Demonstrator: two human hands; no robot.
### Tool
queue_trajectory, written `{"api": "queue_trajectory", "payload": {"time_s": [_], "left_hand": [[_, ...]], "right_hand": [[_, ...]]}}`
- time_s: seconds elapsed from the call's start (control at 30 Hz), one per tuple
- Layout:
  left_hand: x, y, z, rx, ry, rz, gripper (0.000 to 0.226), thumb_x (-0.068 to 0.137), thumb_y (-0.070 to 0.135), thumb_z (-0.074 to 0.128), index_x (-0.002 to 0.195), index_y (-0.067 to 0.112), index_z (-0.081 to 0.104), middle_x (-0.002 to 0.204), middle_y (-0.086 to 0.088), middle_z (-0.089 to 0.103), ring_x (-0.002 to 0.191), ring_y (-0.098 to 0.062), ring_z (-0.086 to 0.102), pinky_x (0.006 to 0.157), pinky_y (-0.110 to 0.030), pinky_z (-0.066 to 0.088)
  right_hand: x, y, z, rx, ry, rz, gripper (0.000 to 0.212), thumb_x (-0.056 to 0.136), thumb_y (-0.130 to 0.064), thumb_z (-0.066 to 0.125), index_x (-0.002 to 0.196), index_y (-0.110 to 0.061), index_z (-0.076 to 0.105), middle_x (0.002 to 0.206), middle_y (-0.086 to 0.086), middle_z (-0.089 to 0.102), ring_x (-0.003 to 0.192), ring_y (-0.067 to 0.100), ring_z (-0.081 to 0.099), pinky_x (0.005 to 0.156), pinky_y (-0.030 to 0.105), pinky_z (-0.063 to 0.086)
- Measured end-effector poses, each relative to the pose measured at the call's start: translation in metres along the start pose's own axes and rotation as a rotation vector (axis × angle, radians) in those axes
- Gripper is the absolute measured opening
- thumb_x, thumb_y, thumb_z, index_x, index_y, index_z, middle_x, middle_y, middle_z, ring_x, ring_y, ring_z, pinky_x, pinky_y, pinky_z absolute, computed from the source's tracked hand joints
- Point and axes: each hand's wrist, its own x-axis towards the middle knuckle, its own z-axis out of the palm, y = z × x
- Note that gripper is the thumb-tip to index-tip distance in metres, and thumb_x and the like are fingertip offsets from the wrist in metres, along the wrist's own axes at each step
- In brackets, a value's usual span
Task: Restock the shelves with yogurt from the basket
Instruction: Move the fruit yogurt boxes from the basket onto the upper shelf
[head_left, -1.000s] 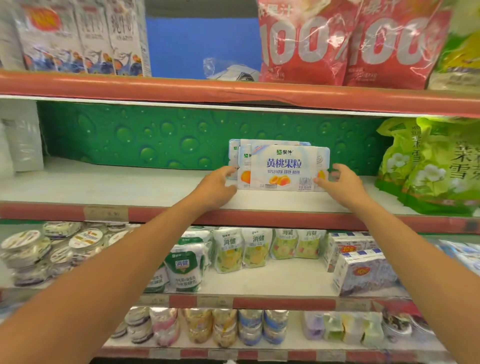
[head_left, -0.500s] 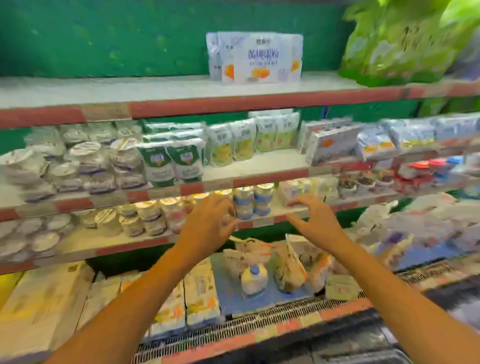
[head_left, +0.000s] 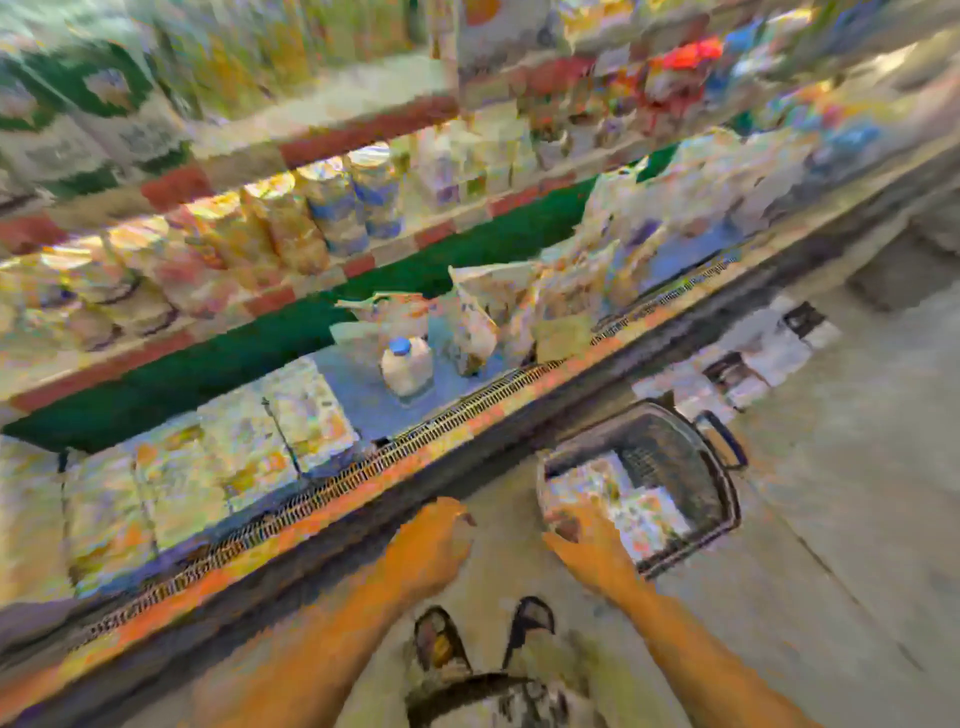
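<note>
The view is heavily blurred and points down at the floor. A dark shopping basket (head_left: 711, 467) stands on the floor at the right, with pale yogurt packs (head_left: 613, 493) lying in its near end. My right hand (head_left: 589, 545) hangs over the basket's near rim, fingers spread, holding nothing. My left hand (head_left: 434, 540) hovers over the floor to the left of the basket, fingers loosely curled and empty. The shelf unit rises along the upper left, its lower shelves (head_left: 332, 140) filled with cups and bottles.
The bottom chiller tray holds flat packs (head_left: 249, 452), a white bottle with a blue cap (head_left: 408, 364) and bagged goods (head_left: 498, 306). A red and metal grille edge (head_left: 415, 452) runs diagonally along it. My feet (head_left: 483, 639) show below. Boxes (head_left: 769, 353) lie beyond the basket.
Both hands let go of the pack on the upper shelf and dropped toward the floor. The view swung down from the shelves to the basket.
</note>
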Motion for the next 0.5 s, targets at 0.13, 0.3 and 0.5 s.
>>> {"api": "queue_trajectory", "payload": {"time_s": [0.13, 0.3, 0.5], "left_hand": [[0.025, 0.032, 0.037, 0.103, -0.128, 0.068, 0.054, 0.083, 0.049, 0.036, 0.126, 0.027, 0.059, 0.129, -0.004, 0.060, 0.123, -0.025, 0.055, 0.103, -0.040, 0.046], [0.074, 0.083, 0.073, 0.197, -0.172, 0.117, 0.042, 0.089, 0.042, 0.047, 0.125, 0.027, 0.060, 0.128, -0.003, 0.063, 0.119, -0.026, 0.061, 0.099, -0.041, 0.051], [0.145, 0.165, 0.112, 0.175, -0.221, 0.135, 0.032, 0.096, 0.027, 0.058, 0.128, 0.020, 0.060, 0.133, -0.004, 0.061, 0.123, -0.023, 0.055, 0.102, -0.033, 0.041]], "right_hand": [[-0.019, 0.051, -0.022, 0.025, 0.056, 0.095, 0.033, 0.083, -0.012, 0.078, 0.082, -0.040, 0.060, 0.085, -0.008, 0.065, 0.085, 0.016, 0.065, 0.078, 0.019, 0.049], [-0.017, 0.110, -0.067, 0.133, 0.135, 0.193, 0.019, 0.077, -0.032, 0.076, 0.081, -0.042, 0.062, 0.086, -0.012, 0.066, 0.079, 0.010, 0.065, 0.078, 0.029, 0.053], [0.031, 0.194, -0.131, 0.183, 0.116, 0.213, 0.016, 0.085, -0.022, 0.076, 0.097, -0.030, 0.070, 0.098, -0.010, 0.068, 0.082, -0.005, 0.063, 0.070, 0.016, 0.047]]}}
